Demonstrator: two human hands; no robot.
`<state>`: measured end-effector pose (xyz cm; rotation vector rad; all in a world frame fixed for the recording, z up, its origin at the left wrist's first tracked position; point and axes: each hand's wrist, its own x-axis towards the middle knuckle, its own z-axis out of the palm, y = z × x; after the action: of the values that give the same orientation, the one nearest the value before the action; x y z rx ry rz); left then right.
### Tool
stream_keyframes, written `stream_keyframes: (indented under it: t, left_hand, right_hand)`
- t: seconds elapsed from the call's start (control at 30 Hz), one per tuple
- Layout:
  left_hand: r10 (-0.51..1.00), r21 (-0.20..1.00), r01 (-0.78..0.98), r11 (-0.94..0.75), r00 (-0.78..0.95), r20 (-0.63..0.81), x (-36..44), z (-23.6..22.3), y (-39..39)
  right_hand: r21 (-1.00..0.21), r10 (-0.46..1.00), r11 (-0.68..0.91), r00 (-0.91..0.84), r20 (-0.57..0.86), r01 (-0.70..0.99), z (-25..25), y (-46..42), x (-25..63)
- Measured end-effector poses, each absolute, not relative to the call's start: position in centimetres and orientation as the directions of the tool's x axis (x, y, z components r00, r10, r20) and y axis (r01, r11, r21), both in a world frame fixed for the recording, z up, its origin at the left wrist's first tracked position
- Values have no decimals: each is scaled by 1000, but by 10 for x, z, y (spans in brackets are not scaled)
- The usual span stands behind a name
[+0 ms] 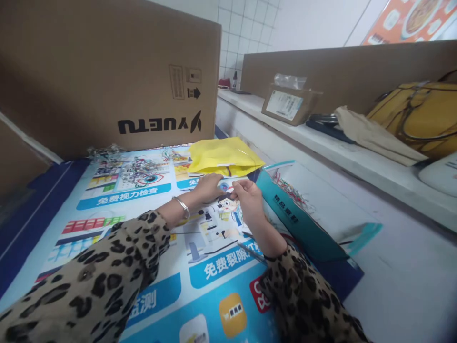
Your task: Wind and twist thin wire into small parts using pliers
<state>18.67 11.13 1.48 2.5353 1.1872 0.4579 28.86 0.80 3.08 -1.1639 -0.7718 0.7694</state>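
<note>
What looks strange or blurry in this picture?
Head view: upright edges lean, suggesting a wide lens; the large carton darkens leftward, while the upper wall looks pale; tangled strands blur together; fine detail around the left hand and right hand is too soft to tell what they hold.
</note>
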Motion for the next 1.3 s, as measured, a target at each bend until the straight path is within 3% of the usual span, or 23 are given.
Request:
stream_keyframes:
  t: [0.3, 0.47, 0.63, 0.8, 1.0, 1.3]
  left_hand:
    - [731, 369, 645, -669, 663, 164, 203, 6, 121]
    - [740, 487, 589, -645, 639, 209, 178, 27, 110]
    - [780, 704, 486, -519, 606, 157, 113, 53, 56]
    - [867, 873, 430, -230, 499, -18, 53, 47, -11]
    - [887, 948, 320, 12, 433, -158, 19, 26, -59]
    - [922, 971, 230, 69, 357, -150, 12, 11, -66]
  right_hand:
    - [-979, 838, 189, 532, 121, -75, 28, 10, 294]
    - [-984, 861, 176, 487, 148, -14, 27, 6, 288]
    - [-984, 920, 162, 350, 178, 75, 30, -12, 263]
    - [-960, 973, 165, 122, 196, 225, 26, -45, 225]
    - [-922, 978, 210, -65, 200, 325, 16, -70, 202]
    - [-843, 921, 381, -230, 313, 379, 8, -82, 188]
